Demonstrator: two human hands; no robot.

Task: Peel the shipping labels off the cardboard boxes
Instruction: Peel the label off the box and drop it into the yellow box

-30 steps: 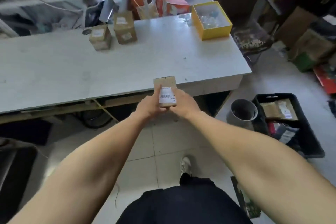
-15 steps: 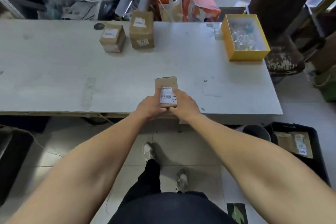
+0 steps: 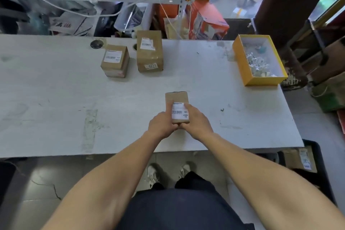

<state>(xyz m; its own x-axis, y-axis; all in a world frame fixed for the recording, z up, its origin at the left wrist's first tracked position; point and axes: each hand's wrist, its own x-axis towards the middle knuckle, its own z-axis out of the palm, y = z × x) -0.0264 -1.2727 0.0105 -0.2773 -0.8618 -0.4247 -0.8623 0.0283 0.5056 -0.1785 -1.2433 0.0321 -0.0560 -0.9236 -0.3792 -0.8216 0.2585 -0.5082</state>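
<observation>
I hold a small cardboard box (image 3: 176,98) over the white table (image 3: 74,102), near its front edge. A white shipping label (image 3: 178,111) with a barcode covers the box's top face. My left hand (image 3: 162,124) grips the box's left side and my right hand (image 3: 196,121) grips its right side, with fingers on the label's upper right edge. Two more cardboard boxes stand at the back of the table: a low one (image 3: 115,61) and a taller one (image 3: 149,51), each with a white label on top.
An open yellow box (image 3: 259,80) holding small white items sits at the table's right. Clutter, cables and an orange carton (image 3: 207,22) fill the shelf behind. A black crate (image 3: 317,155) with a labelled parcel lies on the floor at right. My feet stand under the table edge.
I have stepped up to the table, carrying the box from in front of its edge to above its top. Both hands keep the same grip on the box.
</observation>
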